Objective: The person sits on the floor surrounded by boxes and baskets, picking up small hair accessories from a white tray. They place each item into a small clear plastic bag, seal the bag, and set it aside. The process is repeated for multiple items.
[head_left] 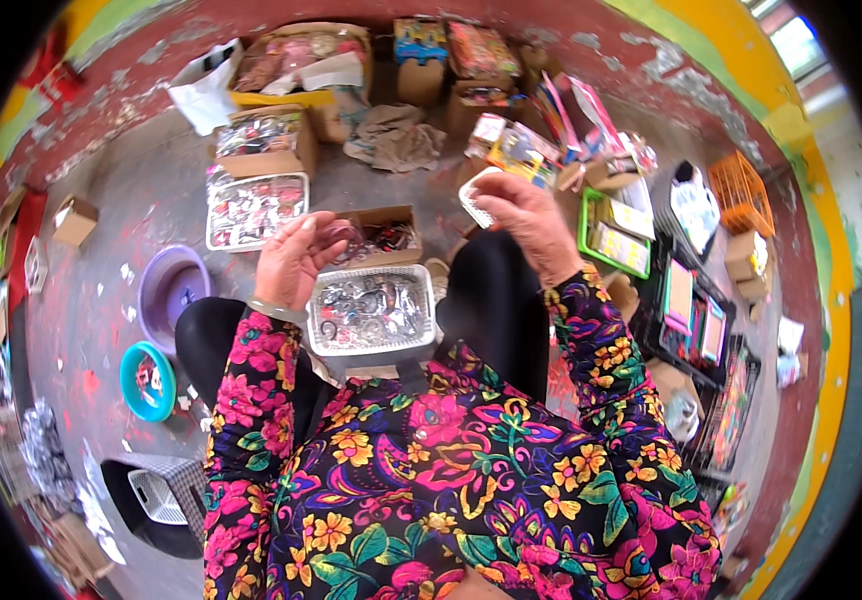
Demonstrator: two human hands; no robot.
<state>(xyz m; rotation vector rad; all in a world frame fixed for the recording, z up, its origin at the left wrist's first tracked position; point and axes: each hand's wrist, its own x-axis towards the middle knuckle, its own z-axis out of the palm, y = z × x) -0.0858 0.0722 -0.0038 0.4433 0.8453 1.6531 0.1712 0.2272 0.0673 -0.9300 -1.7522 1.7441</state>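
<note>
My right hand (531, 222) grips a small white plastic basket (473, 203) by its edge, raised above my right knee. Over on the left, my left hand (289, 262) hovers with its fingers loosely bent and apart; I make out nothing held in it. By its fingertips is a pinkish, shiny piece (339, 236), seemingly in the cardboard box (383, 215) of small packed items behind. Between my knees stands a white basket (372, 348) filled with clear packets of small dark and light trinkets. Farther left sits another white basket (213, 222), full of packets with reddish contents.
A purple basin (154, 278) and a teal bowl (129, 385) stand at my left. Cardboard boxes (306, 140) line the far wall. At my right are a green crate (588, 232), a black crate (699, 372) and an orange crate (739, 192).
</note>
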